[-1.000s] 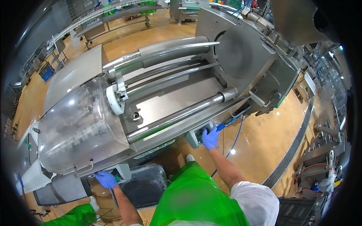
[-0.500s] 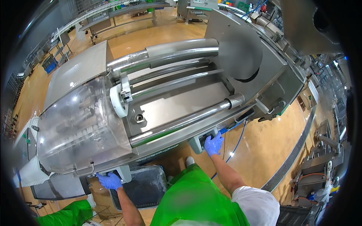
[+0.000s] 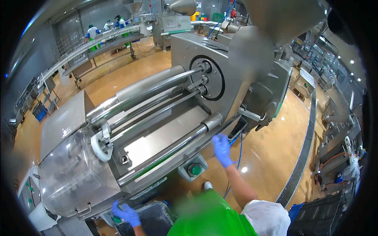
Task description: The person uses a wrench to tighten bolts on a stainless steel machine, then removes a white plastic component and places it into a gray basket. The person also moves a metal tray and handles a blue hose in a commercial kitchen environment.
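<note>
Left hand (image 3: pixel 126 213) under clear cover (image 3: pixel 71 173) (right hand (image 3: pixel 222 149) raised beside rail (image 3: pixel 169 153)).

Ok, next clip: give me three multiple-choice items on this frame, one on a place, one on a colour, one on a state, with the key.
1. Where is the left hand?
A. On the conveyor at the back
B. Low at the near end of the steel machine, below the clear plastic hood
C. On the floor drain

2. What colour are the gloves on both hands?
A. Blue
B. White
C. Black

3. What is the state of the right hand?
A. Closed around a hose
B. Resting flat on the green button
C. Open, fingers spread, holding nothing, near the machine's front edge

Key: 1 B, the glove sits under the hood's near corner beside a dark tub. 2 A, both gloves show blue. 3 C, the fingers are spread with nothing in them and the button lies apart, to its left.
</note>
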